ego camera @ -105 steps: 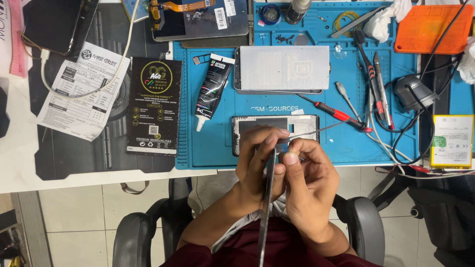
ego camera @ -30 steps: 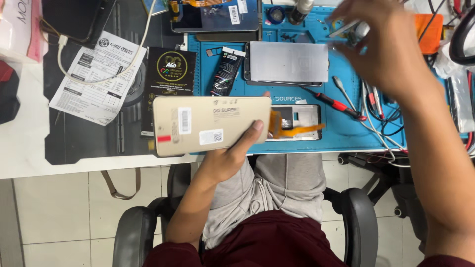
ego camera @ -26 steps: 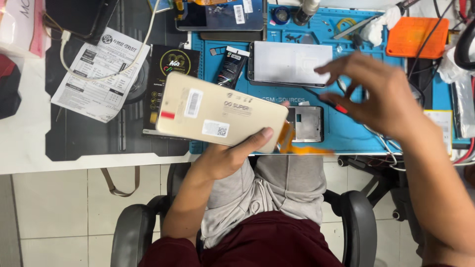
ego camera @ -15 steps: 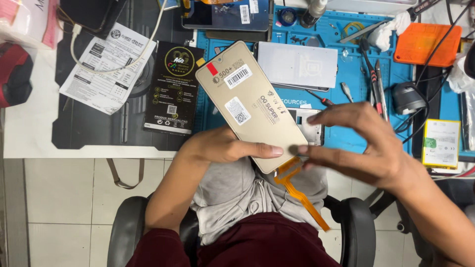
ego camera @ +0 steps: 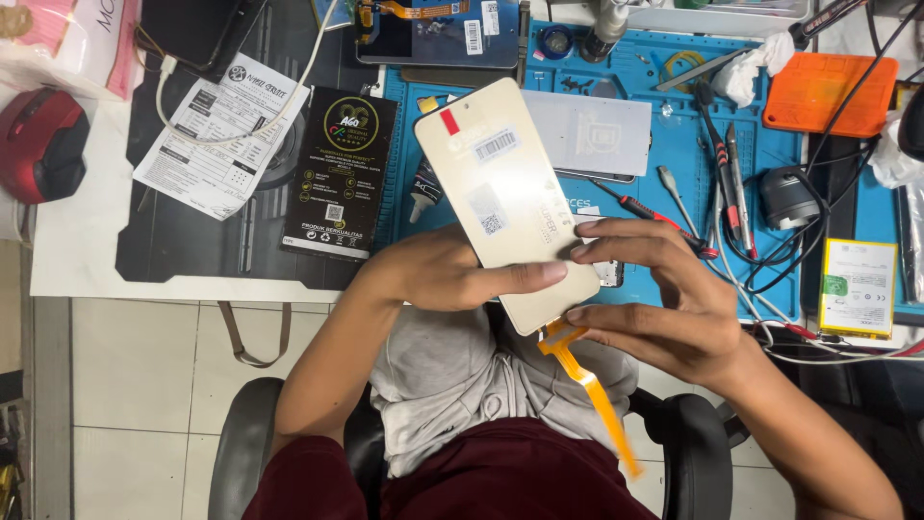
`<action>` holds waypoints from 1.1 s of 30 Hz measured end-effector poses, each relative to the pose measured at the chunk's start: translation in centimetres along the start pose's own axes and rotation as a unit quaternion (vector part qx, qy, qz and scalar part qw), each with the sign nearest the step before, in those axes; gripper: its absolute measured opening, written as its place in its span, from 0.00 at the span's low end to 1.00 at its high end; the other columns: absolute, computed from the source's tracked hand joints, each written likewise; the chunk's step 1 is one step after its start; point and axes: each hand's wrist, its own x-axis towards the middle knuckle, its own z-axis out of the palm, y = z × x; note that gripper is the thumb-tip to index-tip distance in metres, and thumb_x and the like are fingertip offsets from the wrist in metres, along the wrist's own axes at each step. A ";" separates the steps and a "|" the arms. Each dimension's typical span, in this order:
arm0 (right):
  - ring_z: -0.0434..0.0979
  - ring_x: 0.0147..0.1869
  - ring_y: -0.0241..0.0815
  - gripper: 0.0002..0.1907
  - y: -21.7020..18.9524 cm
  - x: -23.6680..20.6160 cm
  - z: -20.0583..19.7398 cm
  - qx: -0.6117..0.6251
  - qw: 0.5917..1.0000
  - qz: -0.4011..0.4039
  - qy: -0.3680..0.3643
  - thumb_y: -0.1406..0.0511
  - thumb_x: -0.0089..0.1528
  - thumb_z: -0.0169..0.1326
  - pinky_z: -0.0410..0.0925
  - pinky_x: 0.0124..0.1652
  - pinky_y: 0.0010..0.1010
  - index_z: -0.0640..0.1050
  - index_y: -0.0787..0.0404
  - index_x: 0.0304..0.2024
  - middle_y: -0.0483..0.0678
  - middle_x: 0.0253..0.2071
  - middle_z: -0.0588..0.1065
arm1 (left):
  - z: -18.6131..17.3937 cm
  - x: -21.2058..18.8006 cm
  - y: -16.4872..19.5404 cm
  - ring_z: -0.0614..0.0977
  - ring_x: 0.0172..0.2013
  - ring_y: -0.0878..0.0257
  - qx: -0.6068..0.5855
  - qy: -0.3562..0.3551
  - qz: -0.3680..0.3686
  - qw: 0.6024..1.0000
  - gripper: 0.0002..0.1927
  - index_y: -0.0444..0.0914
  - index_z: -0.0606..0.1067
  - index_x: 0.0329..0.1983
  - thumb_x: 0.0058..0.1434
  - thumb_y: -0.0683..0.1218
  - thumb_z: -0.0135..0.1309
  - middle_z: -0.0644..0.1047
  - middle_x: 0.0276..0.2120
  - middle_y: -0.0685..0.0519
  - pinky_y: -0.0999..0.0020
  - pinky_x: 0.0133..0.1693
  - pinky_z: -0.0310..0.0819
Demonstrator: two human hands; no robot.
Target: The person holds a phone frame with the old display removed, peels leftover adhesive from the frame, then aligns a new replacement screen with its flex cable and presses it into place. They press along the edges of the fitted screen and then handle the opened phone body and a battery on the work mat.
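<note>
My left hand (ego camera: 452, 274) grips a beige phone display panel (ego camera: 500, 193) from below, thumb laid across its lower face. The panel tilts up and to the left, with a red tab and barcode stickers on it. An orange flex ribbon (ego camera: 587, 385) hangs from its lower end over my lap. My right hand (ego camera: 664, 299) holds the panel's lower right edge, fingers touching the face and the ribbon's root.
A blue work mat (ego camera: 693, 164) carries a second panel (ego camera: 602, 130), screwdrivers (ego camera: 722, 183), a glue tube and cables. A black box (ego camera: 342, 173), a paper sheet (ego camera: 217, 135), a red mouse (ego camera: 38, 144), an orange tray (ego camera: 828, 91) and a yellow battery (ego camera: 857, 287) lie around.
The panel was lifted off the mat, swung from lying sideways to pointing up-left. My right hand came back from the far tools and closed on the panel's lower end.
</note>
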 end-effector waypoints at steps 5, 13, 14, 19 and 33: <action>0.73 0.65 0.58 0.13 0.4 -0.8 0.6 -0.001 1.000 0.017 0.024 0.65 0.52 0.70 0.73 0.62 0.46 0.84 0.61 0.38 0.57 0.54 0.74 | 0.8 0.4 0.2 0.85 0.54 0.55 -0.001 0.091 0.164 0.982 0.24 0.34 0.77 0.58 0.70 0.56 0.57 0.82 0.51 0.46 0.64 0.54 0.80; 0.72 0.65 0.56 0.17 0.5 -1.4 1.4 -0.003 0.997 0.048 0.065 0.63 0.51 0.72 0.70 0.64 0.47 0.83 0.60 0.40 0.56 0.54 0.73 | 2.1 0.6 0.7 0.87 0.43 0.62 -0.050 0.189 0.188 0.963 0.17 0.34 0.79 0.51 0.67 0.51 0.62 0.84 0.42 0.50 0.69 0.46 0.82; 0.72 0.65 0.55 0.17 0.4 -1.4 1.5 -0.007 0.996 0.042 0.072 0.62 0.50 0.72 0.69 0.64 0.47 0.83 0.59 0.40 0.56 0.53 0.73 | 2.1 0.6 0.7 0.87 0.42 0.63 -0.053 0.189 0.182 0.963 0.17 0.34 0.79 0.51 0.66 0.51 0.62 0.84 0.42 0.50 0.70 0.45 0.82; 0.71 0.64 0.53 0.14 -0.4 -1.6 1.5 0.004 0.996 0.030 0.085 0.60 0.51 0.70 0.67 0.64 0.44 0.84 0.56 0.38 0.53 0.51 0.74 | 2.1 0.6 0.6 0.88 0.42 0.64 -0.051 0.196 0.175 0.964 0.18 0.35 0.80 0.51 0.66 0.52 0.62 0.85 0.42 0.51 0.71 0.45 0.83; 0.66 0.71 0.48 0.21 -1.7 -1.1 3.2 0.067 0.969 0.188 0.149 0.66 0.57 0.69 0.65 0.68 0.41 0.76 0.64 0.48 0.55 0.65 0.64 | 4.4 0.2 -3.0 0.76 0.38 0.59 -0.008 0.272 0.127 0.954 0.25 0.30 0.73 0.51 0.79 0.56 0.37 0.75 0.40 0.45 0.63 0.45 0.70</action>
